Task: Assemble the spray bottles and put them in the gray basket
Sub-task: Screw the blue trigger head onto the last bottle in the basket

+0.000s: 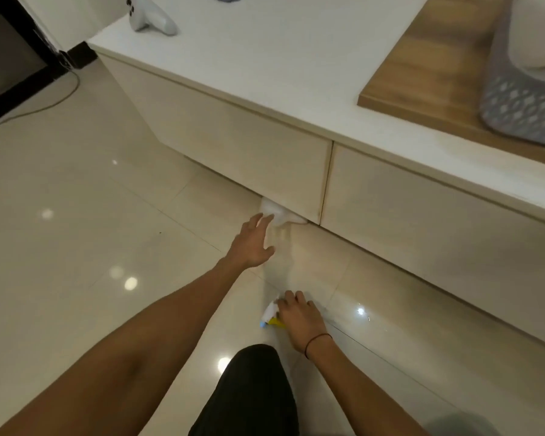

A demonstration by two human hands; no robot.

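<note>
A white bottle (277, 214) lies on the tiled floor, partly tucked under the low cabinet's front edge. My left hand (254, 242) is stretched toward it with fingers spread, fingertips touching or nearly touching it. Nearer to me, my right hand (299, 319) is closed around a white spray head with yellow and blue parts (271, 316), held low over the floor. The gray basket (516, 102), with a lattice wall, stands on the wooden board at the upper right, and a white object sits inside it.
A low white cabinet (265, 73) runs across the view, with a wooden board (422, 73) on its right end. A white controller (151, 17) lies at its far left. A cable trails over the glossy floor (76, 231) at left. My dark-clothed knee (249, 391) is at the bottom.
</note>
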